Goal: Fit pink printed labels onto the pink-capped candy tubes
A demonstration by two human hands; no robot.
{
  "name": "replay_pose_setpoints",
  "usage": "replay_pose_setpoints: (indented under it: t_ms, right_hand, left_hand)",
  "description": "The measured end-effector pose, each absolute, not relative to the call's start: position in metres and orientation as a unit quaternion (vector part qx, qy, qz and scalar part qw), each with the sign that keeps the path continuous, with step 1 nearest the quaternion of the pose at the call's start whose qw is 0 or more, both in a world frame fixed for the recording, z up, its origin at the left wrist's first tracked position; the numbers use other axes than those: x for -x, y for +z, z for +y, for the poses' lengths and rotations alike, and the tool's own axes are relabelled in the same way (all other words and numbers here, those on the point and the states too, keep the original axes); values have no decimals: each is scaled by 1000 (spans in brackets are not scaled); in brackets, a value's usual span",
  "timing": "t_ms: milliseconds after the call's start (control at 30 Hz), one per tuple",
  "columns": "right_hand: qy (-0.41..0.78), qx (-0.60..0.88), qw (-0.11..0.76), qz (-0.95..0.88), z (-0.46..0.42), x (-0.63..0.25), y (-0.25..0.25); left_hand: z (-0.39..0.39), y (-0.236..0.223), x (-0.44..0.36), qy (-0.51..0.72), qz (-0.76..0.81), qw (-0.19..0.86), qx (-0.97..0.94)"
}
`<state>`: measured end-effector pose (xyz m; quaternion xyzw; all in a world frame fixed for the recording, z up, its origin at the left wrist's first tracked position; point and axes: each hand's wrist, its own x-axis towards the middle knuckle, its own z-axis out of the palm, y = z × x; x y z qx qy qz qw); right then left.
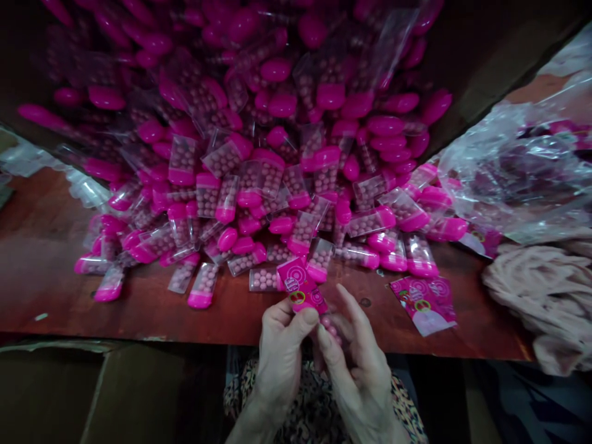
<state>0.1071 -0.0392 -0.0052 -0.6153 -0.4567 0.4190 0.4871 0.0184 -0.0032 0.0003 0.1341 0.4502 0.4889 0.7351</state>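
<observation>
In front of me my left hand (284, 339) pinches a pink printed label (300, 287) with its thumb pressed on the lower edge. Just below it, my right hand (358, 367) grips a small clear candy box (332, 328) with pink balls inside, its forefinger partly raised. The label lies against the box; whether it is stuck on or slid over, I cannot tell. Both hands meet at the table's front edge, and part of the box is hidden by my fingers. Nearby on the table rests a candy box (263, 279) without a label.
A big heap of pink-capped candy boxes (250, 179) spills out of a dark container onto the red-brown table (161, 317). To the right lie printed labels (423, 302), crumpled clear plastic (518, 166) and a beige cloth (541, 296). A cardboard box (50, 388) stands below left.
</observation>
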Motion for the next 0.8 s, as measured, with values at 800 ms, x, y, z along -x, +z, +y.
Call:
replay_pose_setpoints:
  t_ms: [800]
  right_hand:
    - [504,576,521,-377,-33,-106,-3]
  left_hand:
    - [-8,5,-22,492,488,704,-157]
